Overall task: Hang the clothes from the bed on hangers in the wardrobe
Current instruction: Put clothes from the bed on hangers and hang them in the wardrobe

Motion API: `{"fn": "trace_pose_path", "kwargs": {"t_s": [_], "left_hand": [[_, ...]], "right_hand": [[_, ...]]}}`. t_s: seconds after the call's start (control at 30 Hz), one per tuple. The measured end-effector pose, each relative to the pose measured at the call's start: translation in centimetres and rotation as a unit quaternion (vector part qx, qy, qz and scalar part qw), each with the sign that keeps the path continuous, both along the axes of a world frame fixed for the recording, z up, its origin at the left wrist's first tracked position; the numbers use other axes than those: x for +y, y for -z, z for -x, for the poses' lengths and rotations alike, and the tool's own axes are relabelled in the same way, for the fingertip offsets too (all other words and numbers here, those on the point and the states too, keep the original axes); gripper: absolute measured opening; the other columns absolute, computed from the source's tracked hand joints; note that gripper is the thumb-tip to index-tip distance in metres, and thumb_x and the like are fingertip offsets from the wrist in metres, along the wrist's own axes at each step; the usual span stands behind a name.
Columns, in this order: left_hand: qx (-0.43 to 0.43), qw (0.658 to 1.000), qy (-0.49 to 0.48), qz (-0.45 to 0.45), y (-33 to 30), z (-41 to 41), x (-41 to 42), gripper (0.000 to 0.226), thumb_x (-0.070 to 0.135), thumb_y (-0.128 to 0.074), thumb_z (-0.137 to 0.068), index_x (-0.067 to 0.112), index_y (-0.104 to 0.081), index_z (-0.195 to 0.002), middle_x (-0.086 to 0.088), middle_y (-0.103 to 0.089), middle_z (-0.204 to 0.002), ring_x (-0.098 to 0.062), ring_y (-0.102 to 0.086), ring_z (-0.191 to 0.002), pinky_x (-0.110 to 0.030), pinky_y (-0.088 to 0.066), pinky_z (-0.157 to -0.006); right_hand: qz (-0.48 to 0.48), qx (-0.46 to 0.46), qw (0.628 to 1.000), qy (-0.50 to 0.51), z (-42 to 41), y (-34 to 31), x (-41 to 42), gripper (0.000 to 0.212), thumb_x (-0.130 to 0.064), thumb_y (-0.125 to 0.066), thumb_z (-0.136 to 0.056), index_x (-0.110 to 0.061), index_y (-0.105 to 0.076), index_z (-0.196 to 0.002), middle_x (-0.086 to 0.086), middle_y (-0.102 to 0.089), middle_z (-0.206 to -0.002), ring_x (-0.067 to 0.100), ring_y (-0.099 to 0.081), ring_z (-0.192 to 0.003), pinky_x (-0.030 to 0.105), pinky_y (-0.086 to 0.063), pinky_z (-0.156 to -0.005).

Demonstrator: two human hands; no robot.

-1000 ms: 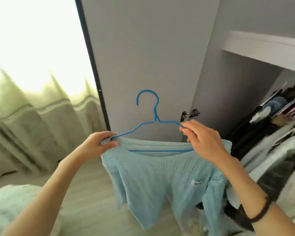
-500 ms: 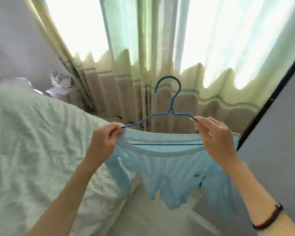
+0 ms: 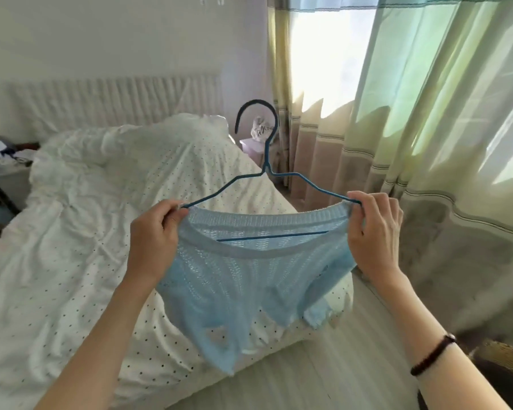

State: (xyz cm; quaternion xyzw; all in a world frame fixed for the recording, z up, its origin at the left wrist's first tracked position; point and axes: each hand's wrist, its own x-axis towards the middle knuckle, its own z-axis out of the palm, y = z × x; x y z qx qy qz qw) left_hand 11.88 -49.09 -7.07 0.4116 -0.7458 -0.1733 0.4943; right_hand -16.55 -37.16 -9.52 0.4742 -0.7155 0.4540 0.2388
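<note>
Light blue knit sweater draped on blue wire hanger, held up in mid-air over the foot corner of the bed. Hook of hanger upright, curving to the left, seen against the far bedside area. Lower bar of hanger visible through the neckline as a thin blue line. Ribbed collar stretched wide between both hands. Hem and sleeves hanging loose below, ragged-looking lower edge just above the bedding.

Left hand curled round the left shoulder of the sweater, thumb and forefinger pinching knit and hanger arm together. Right hand likewise pinching the right shoulder and the end of the right hanger arm, remaining fingers curled downward. Dark bead bracelet on right wrist.

Bed covered with white dotted duvet, rumpled, bunched toward the pale ribbed headboard. Small pink bedside table behind the hanger hook, carrying a white bag-like item; nature of item not determinable. Green and beige striped curtains to the right, backlit by window. Cluttered side table at far left edge, contents indistinct. Pale striped floor beneath the bed corner. Woven basket rim at lower right corner, partly out of view.
</note>
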Motion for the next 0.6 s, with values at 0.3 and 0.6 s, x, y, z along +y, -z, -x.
{"fn": "trace_pose_path", "kwargs": {"t_s": [0.3, 0.6], "left_hand": [[0.008, 0.989, -0.117, 0.087, -3.8, -1.7, -5.1, 0.014, 0.003, -0.057, -0.089, -0.003, -0.066, -0.098, 0.001, -0.058, -0.08, -0.006, -0.049, -0.07, 0.002, -0.033, -0.064], [-0.037, 0.993, -0.104, 0.048, 0.0, 1.6, -19.4, 0.014, 0.006, -0.057, -0.09, -0.002, -0.059, -0.079, -0.006, -0.052, -0.068, -0.012, -0.042, -0.059, -0.008, -0.032, -0.055]], "right_hand": [[0.052, 0.054, 0.996, -0.04, -0.8, -4.0, -10.2, 0.027, -0.023, -0.042, -0.091, -0.012, -0.066, -0.096, 0.006, -0.055, -0.084, 0.017, -0.037, -0.082, 0.028, -0.02, -0.074], [0.017, 0.064, 0.997, -0.032, 2.9, -2.2, -24.4, 0.032, -0.032, -0.043, -0.088, -0.011, -0.067, -0.088, 0.008, -0.06, -0.084, 0.029, -0.05, -0.084, 0.034, -0.023, -0.075]]}}
